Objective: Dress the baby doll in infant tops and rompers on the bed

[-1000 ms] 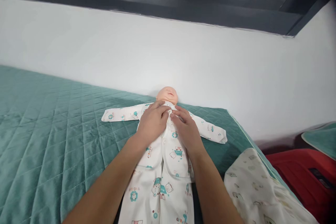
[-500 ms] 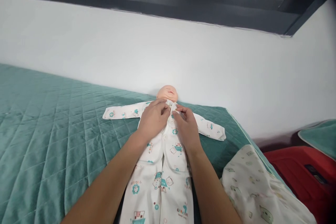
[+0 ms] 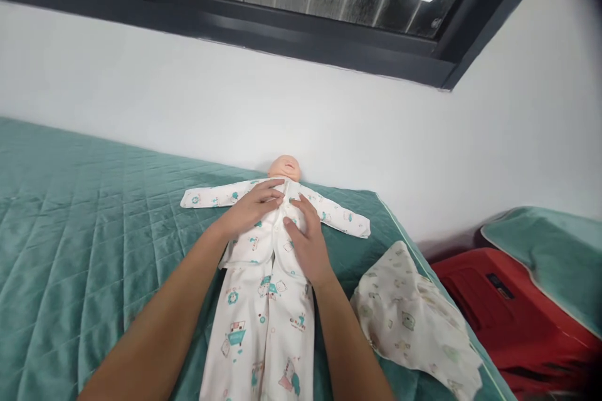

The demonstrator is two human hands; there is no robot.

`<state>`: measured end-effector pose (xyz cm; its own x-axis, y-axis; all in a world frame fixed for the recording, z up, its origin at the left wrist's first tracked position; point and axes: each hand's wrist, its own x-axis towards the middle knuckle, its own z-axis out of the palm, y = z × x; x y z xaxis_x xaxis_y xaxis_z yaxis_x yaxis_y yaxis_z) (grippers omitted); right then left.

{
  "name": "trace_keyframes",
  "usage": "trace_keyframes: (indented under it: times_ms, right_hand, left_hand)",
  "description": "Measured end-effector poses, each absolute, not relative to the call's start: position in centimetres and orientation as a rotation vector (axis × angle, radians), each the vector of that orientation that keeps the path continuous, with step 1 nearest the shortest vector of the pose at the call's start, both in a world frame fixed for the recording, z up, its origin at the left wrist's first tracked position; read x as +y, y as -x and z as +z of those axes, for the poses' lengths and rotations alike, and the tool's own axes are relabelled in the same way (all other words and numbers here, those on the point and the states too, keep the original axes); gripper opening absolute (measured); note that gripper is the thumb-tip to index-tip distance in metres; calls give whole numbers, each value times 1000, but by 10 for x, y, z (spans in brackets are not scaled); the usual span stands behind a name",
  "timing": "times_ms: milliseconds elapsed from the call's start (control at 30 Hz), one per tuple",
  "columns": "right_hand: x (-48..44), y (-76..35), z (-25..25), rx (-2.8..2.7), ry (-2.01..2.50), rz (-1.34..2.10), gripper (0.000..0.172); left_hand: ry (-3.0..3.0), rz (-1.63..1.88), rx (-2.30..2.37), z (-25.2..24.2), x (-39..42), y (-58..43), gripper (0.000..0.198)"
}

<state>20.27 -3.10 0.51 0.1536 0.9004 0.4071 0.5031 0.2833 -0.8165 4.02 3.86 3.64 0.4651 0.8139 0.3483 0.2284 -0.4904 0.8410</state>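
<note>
A baby doll (image 3: 285, 167) lies on its back, its head close to the wall. It wears a white printed top (image 3: 249, 247), sleeves stretched out to both sides, and matching white trousers (image 3: 263, 332). The top's front edges meet at the chest and part slightly toward the hem. My left hand (image 3: 253, 208) rests on the left of the chest, fingers extended toward the front opening. On the right side of the chest lies my right hand (image 3: 308, 239), thumb and fingers apart. Neither hand grips the cloth.
A green quilted cover (image 3: 94, 250) spreads under the doll. To the right lies a crumpled white printed cloth (image 3: 409, 319). Past the cover's piped edge are a red plastic object (image 3: 498, 307) and another green cover (image 3: 550, 257). A white wall (image 3: 235, 106) and dark window frame (image 3: 282, 37) stand behind.
My fingers, earlier pinched together at the top's front near the collar, have come apart and now lie on the chest. The view has shifted right and up, showing more window and red plastic.
</note>
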Motion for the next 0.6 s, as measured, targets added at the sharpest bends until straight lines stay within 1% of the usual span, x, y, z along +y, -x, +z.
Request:
trace_keyframes:
  times_ms: [167, 400, 600]
  right_hand:
    - [-32, -202, 6, -1513, 1343, 448, 35]
    - [-30, -201, 9, -1453, 1355, 504, 29]
    - [-31, -200, 12, -1448, 1363, 522, 29]
  left_hand:
    - [-1917, 996, 803, 34, 43, -37, 20]
    - [-1854, 964, 768, 33, 47, -37, 24]
    - [-1829, 947, 795, 32, 47, -37, 26]
